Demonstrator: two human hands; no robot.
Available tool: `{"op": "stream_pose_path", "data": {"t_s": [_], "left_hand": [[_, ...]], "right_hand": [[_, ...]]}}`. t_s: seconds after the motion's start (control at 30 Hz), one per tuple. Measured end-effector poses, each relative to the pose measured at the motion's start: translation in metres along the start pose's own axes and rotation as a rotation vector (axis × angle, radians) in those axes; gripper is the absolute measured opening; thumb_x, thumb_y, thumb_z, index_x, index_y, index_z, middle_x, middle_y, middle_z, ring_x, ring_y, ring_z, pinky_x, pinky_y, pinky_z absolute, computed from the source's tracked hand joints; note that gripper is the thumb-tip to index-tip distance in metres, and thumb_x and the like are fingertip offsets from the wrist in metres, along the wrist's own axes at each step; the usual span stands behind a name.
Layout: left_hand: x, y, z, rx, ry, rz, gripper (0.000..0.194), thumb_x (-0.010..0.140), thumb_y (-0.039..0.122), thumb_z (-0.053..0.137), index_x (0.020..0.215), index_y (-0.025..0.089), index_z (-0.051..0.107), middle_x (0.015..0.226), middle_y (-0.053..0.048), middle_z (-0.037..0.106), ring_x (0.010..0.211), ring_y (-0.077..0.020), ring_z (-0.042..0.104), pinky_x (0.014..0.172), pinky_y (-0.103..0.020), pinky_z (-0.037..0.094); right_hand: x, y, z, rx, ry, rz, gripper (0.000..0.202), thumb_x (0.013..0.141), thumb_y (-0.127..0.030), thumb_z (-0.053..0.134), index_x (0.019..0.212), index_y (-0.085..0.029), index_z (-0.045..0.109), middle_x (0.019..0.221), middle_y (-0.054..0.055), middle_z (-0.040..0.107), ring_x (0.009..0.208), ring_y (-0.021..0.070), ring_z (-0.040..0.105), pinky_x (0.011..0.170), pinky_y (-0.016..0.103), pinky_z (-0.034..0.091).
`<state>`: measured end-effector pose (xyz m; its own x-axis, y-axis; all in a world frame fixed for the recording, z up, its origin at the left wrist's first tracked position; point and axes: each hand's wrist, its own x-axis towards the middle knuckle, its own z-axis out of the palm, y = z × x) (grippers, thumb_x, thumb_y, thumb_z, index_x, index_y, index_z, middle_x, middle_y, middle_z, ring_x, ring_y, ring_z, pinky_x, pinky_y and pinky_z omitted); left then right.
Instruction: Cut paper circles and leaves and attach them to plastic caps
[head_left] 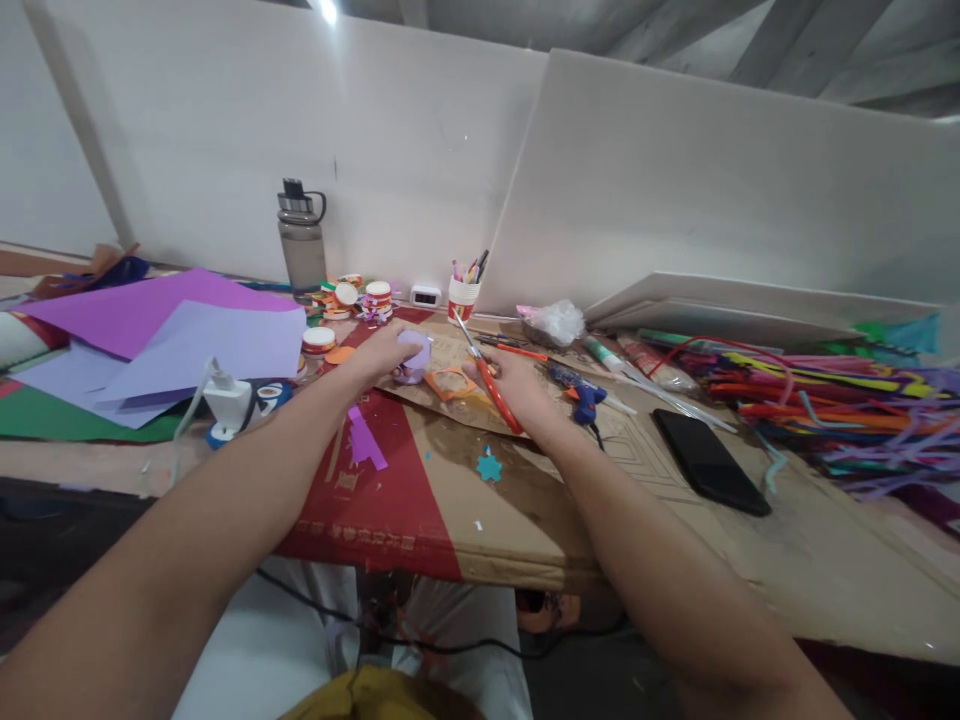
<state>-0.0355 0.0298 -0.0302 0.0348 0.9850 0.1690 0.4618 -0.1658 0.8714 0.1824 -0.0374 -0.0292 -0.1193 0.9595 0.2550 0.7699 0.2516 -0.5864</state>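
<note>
Head view: left hand [388,350] pinching round lavender piece [417,358] over cardboard [525,530]; right hand [519,385] with fingers curled round orange-handled scissors [495,392] (blades towards paper cup [463,296]), orange paper offcut [444,390] between hands.

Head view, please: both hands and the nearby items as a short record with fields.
Left hand: holds light purple piece
Right hand: holds red-handled scissors, blades pointing away from the wearer
Between hands: orange cutout
Nearer the wearer: teal gear-shaped piece, purple strip
Right side: blue glue gun, black phone
Far side: pen cup, water bottle
</note>
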Motion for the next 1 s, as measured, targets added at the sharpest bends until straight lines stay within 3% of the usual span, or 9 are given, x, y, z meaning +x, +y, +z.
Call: {"op": "stream_pose_path", "data": {"t_s": [0.17, 0.33, 0.47, 0.53, 0.6, 0.7, 0.77, 0.87, 1.0], "left_hand": [[0.010, -0.013, -0.004, 0.508, -0.034, 0.114, 0.029, 0.075, 0.024, 0.067, 0.102, 0.014, 0.069, 0.102, -0.009, 0.072, 0.091, -0.0234, 0.067, 0.077, -0.030, 0.049], [0.014, -0.021, -0.005, 0.713, -0.117, 0.087, 0.037, 0.079, 0.034, 0.064, 0.110, 0.017, 0.072, 0.108, -0.010, 0.073, 0.097, -0.0249, 0.067, 0.080, -0.030, 0.048], [0.015, -0.025, -0.004, 0.816, -0.147, 0.097, 0.040, 0.079, 0.040, 0.064, 0.110, 0.016, 0.072, 0.108, -0.013, 0.073, 0.096, -0.0253, 0.066, 0.080, -0.029, 0.048], [0.015, -0.026, -0.003, 0.828, -0.167, 0.113, 0.035, 0.078, 0.040, 0.065, 0.103, 0.017, 0.073, 0.102, -0.012, 0.073, 0.090, -0.0240, 0.065, 0.076, -0.028, 0.047], [0.016, -0.026, -0.002, 0.801, -0.178, 0.136, 0.030, 0.075, 0.039, 0.068, 0.095, 0.018, 0.074, 0.095, -0.010, 0.073, 0.084, -0.0223, 0.063, 0.071, -0.027, 0.045], [0.018, -0.028, -0.001, 0.699, -0.169, 0.162, 0.022, 0.069, 0.036, 0.074, 0.083, 0.019, 0.073, 0.083, -0.008, 0.071, 0.075, -0.0207, 0.060, 0.064, -0.026, 0.040], [0.019, -0.028, -0.001, 0.592, -0.154, 0.146, 0.018, 0.062, 0.031, 0.078, 0.075, 0.020, 0.072, 0.073, -0.006, 0.068, 0.070, -0.0195, 0.057, 0.060, -0.025, 0.038], [0.019, -0.024, -0.002, 0.468, -0.162, 0.074, 0.018, 0.053, 0.027, 0.082, 0.063, 0.021, 0.067, 0.058, -0.001, 0.061, 0.063, -0.0174, 0.054, 0.056, -0.024, 0.035], [0.014, -0.012, -0.007, 0.530, -0.249, -0.007, 0.024, 0.055, 0.029, 0.082, 0.054, 0.020, 0.060, 0.050, 0.002, 0.053, 0.056, -0.0151, 0.050, 0.052, -0.024, 0.031]], "right_hand": [[0.004, 0.014, -0.001, -0.310, -0.023, 0.177, 0.038, 0.087, -0.042, 0.060, 0.115, -0.017, 0.066, 0.109, 0.015, 0.073, 0.100, 0.0291, 0.068, 0.081, 0.033, 0.048], [0.008, 0.021, -0.007, -0.453, -0.091, 0.240, 0.037, 0.091, -0.032, 0.052, 0.119, -0.013, 0.065, 0.117, 0.019, 0.070, 0.103, 0.0306, 0.068, 0.082, 0.034, 0.049], [0.005, 0.010, -0.011, -0.623, -0.127, 0.227, 0.040, 0.093, -0.030, 0.051, 0.123, -0.009, 0.066, 0.126, 0.026, 0.063, 0.120, 0.0372, 0.058, 0.096, 0.044, 0.044], [0.002, 0.003, -0.008, -0.647, -0.055, 0.190, 0.045, 0.093, -0.039, 0.054, 0.125, -0.010, 0.066, 0.131, 0.027, 0.059, 0.126, 0.0418, 0.050, 0.100, 0.051, 0.040], [-0.001, -0.002, -0.001, -0.553, -0.010, 0.057, 0.048, 0.095, -0.044, 0.052, 0.128, -0.012, 0.065, 0.131, 0.025, 0.059, 0.126, 0.0391, 0.050, 0.102, 0.051, 0.039], [-0.004, -0.007, 0.016, -0.376, -0.095, -0.134, 0.042, 0.096, -0.042, 0.051, 0.128, -0.018, 0.065, 0.127, 0.018, 0.062, 0.120, 0.0316, 0.054, 0.102, 0.044, 0.039], [-0.005, -0.011, 0.027, -0.390, -0.158, -0.161, 0.035, 0.094, -0.039, 0.056, 0.120, -0.020, 0.069, 0.126, 0.017, 0.062, 0.119, 0.0331, 0.054, 0.100, 0.047, 0.040], [-0.005, -0.016, 0.036, -0.377, -0.191, -0.186, 0.022, 0.092, -0.023, 0.055, 0.106, -0.018, 0.071, 0.119, 0.015, 0.066, 0.112, 0.0303, 0.058, 0.092, 0.042, 0.043], [-0.002, -0.013, 0.033, -0.186, -0.191, -0.145, 0.017, 0.085, -0.012, 0.056, 0.094, -0.016, 0.070, 0.099, 0.011, 0.072, 0.091, 0.0219, 0.064, 0.079, 0.030, 0.044]]}}
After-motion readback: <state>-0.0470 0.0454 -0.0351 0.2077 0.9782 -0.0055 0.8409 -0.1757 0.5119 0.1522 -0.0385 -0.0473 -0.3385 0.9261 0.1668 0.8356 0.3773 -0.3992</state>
